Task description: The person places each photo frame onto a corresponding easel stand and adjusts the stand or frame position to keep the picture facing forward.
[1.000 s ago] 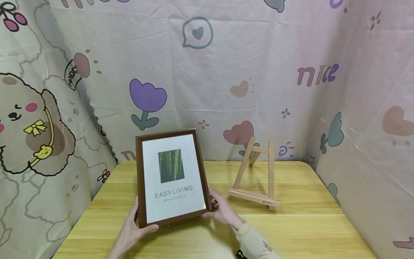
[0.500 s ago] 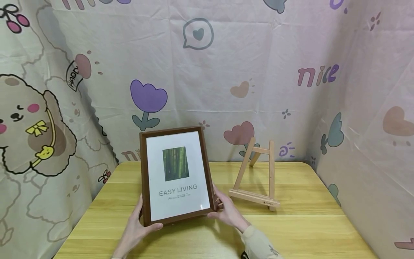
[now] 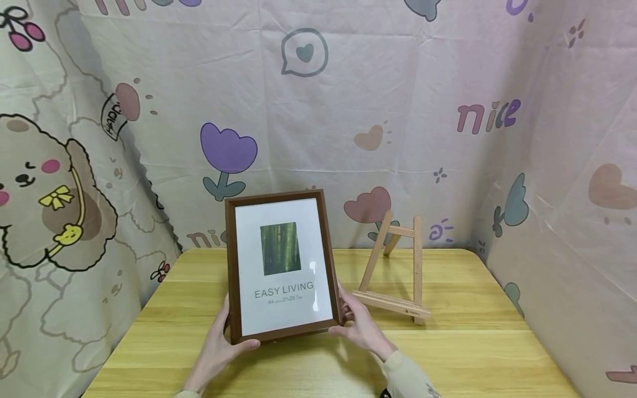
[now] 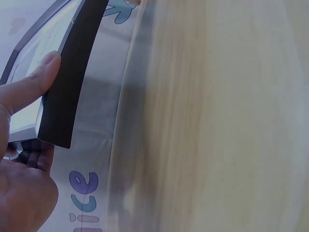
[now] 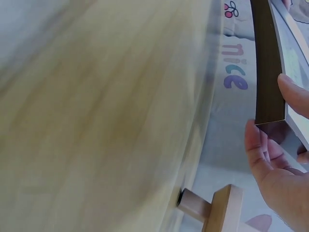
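Observation:
A brown picture frame with a white insert, a green bamboo picture and the words "EASY LIVING" stands nearly upright in the head view, leaning a little. My left hand grips its lower left corner, thumb on the front and fingers behind. At the lower right corner my right hand holds it the same way. Both wrist views show the frame's edge apart from the table. Just right of the right hand stands a small wooden easel, which nothing touches.
The light wood table spans the lower part of the head view. Behind and on both sides hangs a printed cloth with flowers, hearts and a cartoon animal. In the right wrist view part of the easel shows near the hand.
Both hands have carried the picture frame to the right and slightly up, closer to the easel. The easel stays where it was.

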Motion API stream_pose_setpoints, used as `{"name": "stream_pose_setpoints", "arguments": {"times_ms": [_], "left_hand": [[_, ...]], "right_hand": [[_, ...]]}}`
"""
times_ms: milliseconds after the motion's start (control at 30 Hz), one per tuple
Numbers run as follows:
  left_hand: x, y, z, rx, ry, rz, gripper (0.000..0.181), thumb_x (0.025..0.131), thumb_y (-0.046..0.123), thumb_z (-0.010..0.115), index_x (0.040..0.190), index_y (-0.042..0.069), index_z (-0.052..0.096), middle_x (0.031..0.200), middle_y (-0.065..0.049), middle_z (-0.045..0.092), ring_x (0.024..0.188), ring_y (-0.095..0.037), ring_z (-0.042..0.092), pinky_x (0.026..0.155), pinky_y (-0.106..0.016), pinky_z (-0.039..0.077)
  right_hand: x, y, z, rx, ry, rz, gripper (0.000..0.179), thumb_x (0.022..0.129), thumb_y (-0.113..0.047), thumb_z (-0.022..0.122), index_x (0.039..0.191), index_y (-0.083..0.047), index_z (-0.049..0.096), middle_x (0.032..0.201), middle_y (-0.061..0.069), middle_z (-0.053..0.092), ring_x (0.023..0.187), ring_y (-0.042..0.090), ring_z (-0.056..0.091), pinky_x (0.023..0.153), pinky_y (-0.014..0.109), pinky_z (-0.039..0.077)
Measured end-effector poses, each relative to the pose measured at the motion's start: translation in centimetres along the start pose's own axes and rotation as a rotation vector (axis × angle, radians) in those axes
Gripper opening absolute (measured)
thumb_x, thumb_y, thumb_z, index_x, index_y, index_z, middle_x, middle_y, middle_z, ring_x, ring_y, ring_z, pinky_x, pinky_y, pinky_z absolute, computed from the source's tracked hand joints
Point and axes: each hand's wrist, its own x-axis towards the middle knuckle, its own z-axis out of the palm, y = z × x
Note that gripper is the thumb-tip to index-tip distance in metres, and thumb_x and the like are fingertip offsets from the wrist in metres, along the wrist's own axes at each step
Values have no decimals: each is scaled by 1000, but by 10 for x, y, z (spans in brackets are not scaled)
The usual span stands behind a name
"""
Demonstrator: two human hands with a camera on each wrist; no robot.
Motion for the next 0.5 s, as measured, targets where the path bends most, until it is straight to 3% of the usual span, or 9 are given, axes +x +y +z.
{"name": "stream_pose_setpoints", "arguments": {"times_ms": [233,400,500], "left_hand": [[4,2,7,4,6,47,135,67,25,94,164,25,0,168,-26,12,148,-56,20,113,-73,27],[8,5,13,-14,11,94,134,67,24,95,164,26,2,168,-23,12,149,-53,20,114,-71,29],[10,6,16,-22,14,111,134,66,23,95,164,24,3,168,-23,13,149,-53,21,113,-71,29]], "right_hand": [[-6,2,-9,-26,25,-33,109,75,-2,83,161,-6,16,130,23,56,95,17,59,89,25,59],[-9,2,-15,-46,36,-29,108,76,-4,83,161,-7,17,151,30,42,105,26,61,97,31,58],[-10,2,-19,-53,44,-28,108,76,-5,83,161,-7,17,152,31,41,106,29,61,97,34,58]]}}
